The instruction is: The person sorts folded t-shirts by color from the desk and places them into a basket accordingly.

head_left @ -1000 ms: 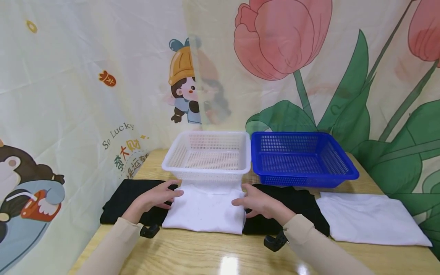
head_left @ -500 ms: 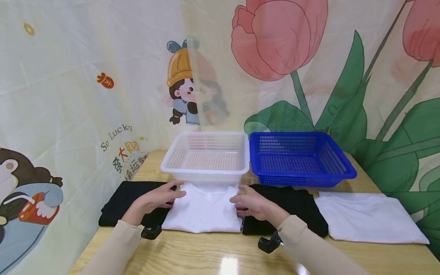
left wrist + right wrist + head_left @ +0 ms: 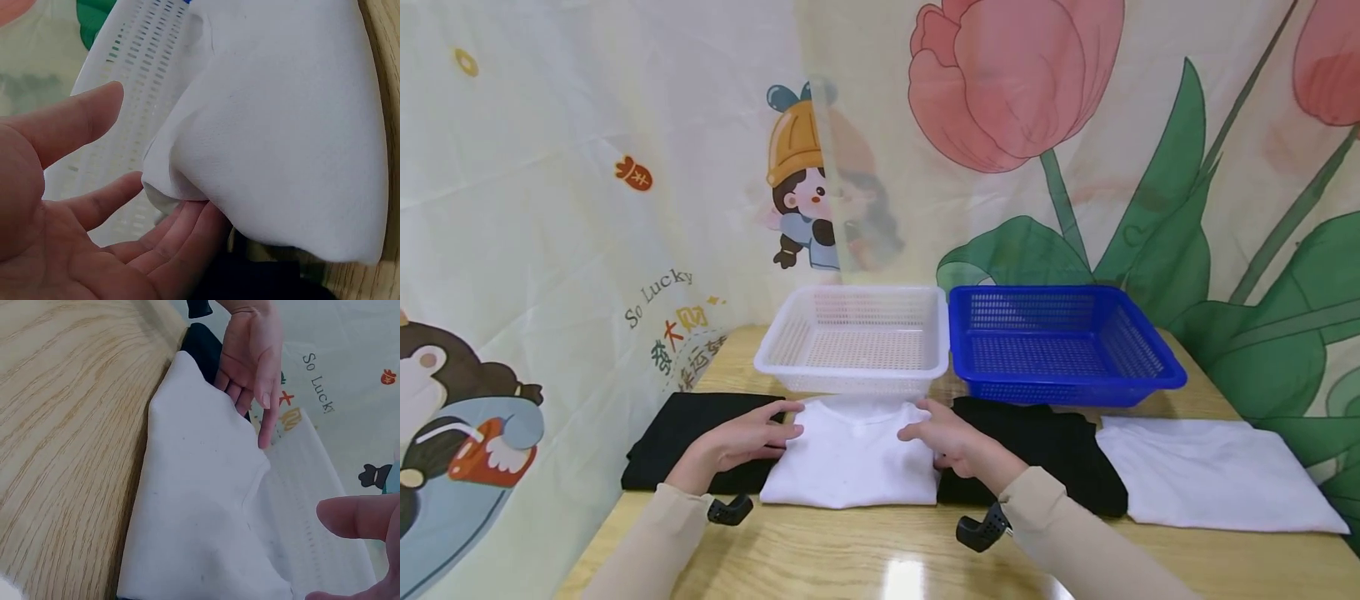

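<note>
A folded white shirt point(image 3: 850, 467), its neckline at the far side, lies in the middle of the table. My left hand point(image 3: 745, 437) is at its left side. In the left wrist view, several fingers of the left hand point(image 3: 112, 244) reach under the edge of the white shirt point(image 3: 281, 125), while the thumb stands apart from the cloth. At the shirt's right side is my right hand point(image 3: 958, 442), with its lower fingers hidden by the cloth. The right wrist view shows the thumb of the right hand point(image 3: 369, 550) raised off the white shirt point(image 3: 194, 475).
Behind the shirt stand a white basket point(image 3: 850, 382) and a blue basket point(image 3: 1067, 390), side by side. Folded black garments lie left point(image 3: 666, 433) and right point(image 3: 1037, 454) of the shirt. A second folded white garment point(image 3: 1217, 479) is farther right on the wooden table point(image 3: 820, 550).
Both hands have moved slightly inward along the shirt's sides, and the right hand's fingers have slipped under its edge. The shirt's far edge now shows a clearer neckline. Baskets and other garments stay put.
</note>
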